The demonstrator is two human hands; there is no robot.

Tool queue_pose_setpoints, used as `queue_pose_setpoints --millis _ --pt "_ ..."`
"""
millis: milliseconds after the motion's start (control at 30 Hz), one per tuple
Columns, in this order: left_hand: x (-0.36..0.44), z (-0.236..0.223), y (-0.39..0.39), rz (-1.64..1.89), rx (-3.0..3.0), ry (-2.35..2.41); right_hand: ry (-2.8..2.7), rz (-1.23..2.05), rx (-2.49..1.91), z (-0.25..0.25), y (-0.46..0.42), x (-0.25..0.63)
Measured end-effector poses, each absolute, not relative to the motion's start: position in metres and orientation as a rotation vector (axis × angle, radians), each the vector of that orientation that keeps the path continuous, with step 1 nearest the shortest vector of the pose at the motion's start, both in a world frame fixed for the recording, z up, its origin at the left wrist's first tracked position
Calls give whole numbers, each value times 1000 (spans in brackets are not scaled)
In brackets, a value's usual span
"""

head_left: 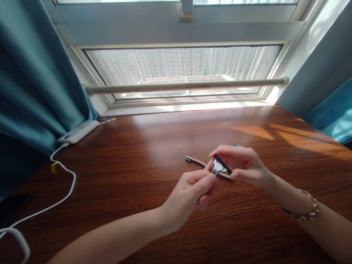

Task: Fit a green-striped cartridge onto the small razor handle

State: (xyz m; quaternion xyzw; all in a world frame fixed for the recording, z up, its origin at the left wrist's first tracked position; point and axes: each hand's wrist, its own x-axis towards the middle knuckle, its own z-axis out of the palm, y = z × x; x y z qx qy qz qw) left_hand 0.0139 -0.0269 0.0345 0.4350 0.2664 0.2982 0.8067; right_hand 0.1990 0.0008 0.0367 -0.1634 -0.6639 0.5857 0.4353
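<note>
Over the middle of the wooden table (143,154) my two hands meet on a small razor (218,167) with a silver neck and a thin black head. My left hand (192,196) is closed and pinches the razor's lower silver part between thumb and fingers. My right hand (242,163) is closed too, its fingertips pinching the black head strip (223,164). A white toothbrush (192,160) lies flat on the table just behind and under my hands, bristles pointing left. Something small and green (235,145) peeks out behind my right hand.
A white power bank (78,132) rests at the back left by the teal curtain (33,84), its white cable (63,183) trailing toward the front left edge. A dark phone (13,207) lies at the left edge. A window with a rail (187,86) runs along the back.
</note>
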Motion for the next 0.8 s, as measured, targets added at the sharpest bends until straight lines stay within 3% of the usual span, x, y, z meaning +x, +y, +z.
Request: queue_pose_setpoints --millis 467,800 --pt "11 40 -27 631 993 601 -1395 1737 -435 17 5 198" --pt "12 37 -31 655 1043 599 -1367 1733 -396 18 2 193"
